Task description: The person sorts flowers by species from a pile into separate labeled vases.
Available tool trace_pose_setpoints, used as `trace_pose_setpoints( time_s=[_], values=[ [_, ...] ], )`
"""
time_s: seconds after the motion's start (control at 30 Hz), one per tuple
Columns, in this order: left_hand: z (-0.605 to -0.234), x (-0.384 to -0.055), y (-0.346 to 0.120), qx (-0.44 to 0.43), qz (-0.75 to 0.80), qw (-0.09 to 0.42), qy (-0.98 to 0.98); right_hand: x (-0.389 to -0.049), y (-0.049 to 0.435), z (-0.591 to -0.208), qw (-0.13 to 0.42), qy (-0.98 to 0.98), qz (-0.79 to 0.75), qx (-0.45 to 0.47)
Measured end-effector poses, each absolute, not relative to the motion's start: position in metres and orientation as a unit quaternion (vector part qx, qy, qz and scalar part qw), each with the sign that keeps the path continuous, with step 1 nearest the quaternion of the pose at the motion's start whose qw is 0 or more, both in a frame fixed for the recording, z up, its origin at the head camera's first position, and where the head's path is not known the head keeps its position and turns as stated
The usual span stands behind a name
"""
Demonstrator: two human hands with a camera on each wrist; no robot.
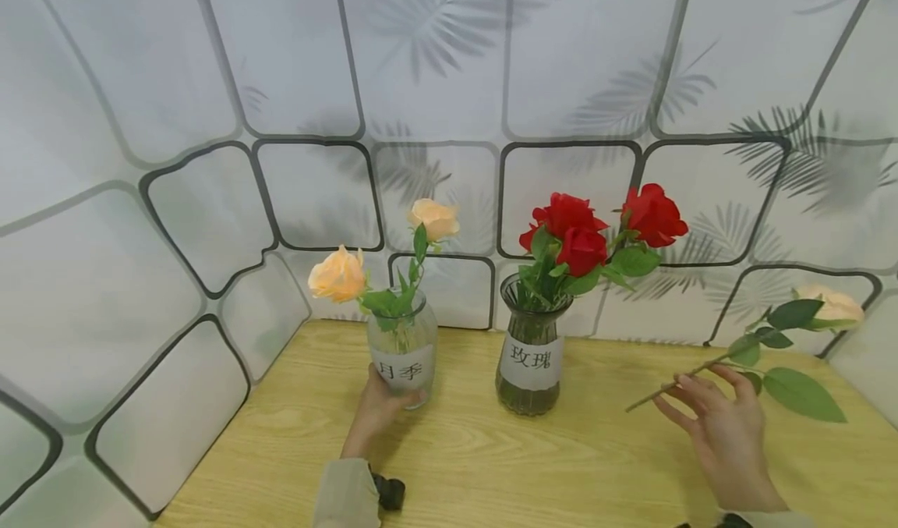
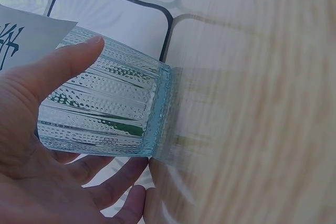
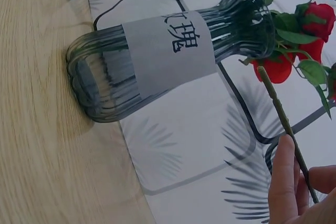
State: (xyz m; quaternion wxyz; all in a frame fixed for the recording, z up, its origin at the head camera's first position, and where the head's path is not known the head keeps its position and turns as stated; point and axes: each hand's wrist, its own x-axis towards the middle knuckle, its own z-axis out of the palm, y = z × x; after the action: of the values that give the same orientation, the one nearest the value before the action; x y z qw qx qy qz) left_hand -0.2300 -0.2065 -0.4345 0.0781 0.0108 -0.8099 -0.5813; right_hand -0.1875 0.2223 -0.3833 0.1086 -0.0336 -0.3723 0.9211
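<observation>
My left hand grips the lower part of a clear textured glass vase, its thumb across the front and the fingers around the far side. Two peach artificial roses stand in that vase, which carries a white paper label with black characters. Off to the right, my right hand pinches the stem of a third peach rose between thumb and fingers. Its bloom points right and back; the bare stem end points left, raised over the table.
Between the hands stands a dark ribbed glass vase, also labelled, holding several red roses. Both vases are on a light wood-grain table. A white patterned sheet rises behind the table and along its left side.
</observation>
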Motion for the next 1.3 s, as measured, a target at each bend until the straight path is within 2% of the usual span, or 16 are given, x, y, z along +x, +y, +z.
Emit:
trace_pose_setpoints(
  time_s=[0.63, 1.3],
  values=[
    [-0.436, -0.229, -0.205, 0.002, -0.583, 0.082, -0.808, -0.193, 0.178, -0.376, 0.130, -0.333, 0.934, -0.018],
    [-0.436, -0.231, -0.206, 0.007, -0.586, 0.080, -0.807, -0.194, 0.133, -0.362, 0.145, -0.334, 0.930, -0.055]
  ],
)
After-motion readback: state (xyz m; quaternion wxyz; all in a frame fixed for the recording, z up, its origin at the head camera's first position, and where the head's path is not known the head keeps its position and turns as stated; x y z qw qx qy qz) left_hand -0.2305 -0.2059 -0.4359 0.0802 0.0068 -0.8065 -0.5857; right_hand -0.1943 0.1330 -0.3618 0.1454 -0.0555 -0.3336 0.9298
